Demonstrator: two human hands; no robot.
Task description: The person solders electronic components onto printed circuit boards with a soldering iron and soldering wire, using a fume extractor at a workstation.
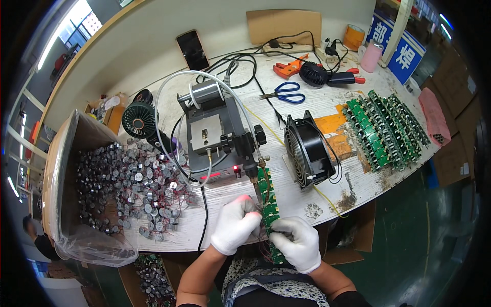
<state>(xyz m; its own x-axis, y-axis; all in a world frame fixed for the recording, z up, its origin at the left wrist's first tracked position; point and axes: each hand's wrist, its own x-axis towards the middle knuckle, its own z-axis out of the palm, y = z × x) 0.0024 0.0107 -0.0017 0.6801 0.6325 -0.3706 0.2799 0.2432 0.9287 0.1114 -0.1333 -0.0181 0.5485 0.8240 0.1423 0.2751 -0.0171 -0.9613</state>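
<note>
A long green circuit board strip (270, 204) lies in front of me, running from under the soldering machine (217, 128) past the table's front edge. My right hand (296, 242), in a white glove, grips the strip's right edge near its lower part. My left hand (236, 224), also gloved, is closed in a pinch at the strip's left side, just below the soldering tip (254, 179). What its fingers hold is too small to make out. Thin dark red wires (265, 249) hang by the strip's lower end.
Many small round metal motors (148, 179) with wires spill from a plastic-lined box (66, 174) at left. A black fan (309, 151) stands right of the strip. Farther right lie stacked green boards (383, 133). Blue scissors (289, 93), a phone (193, 49) and cables sit behind.
</note>
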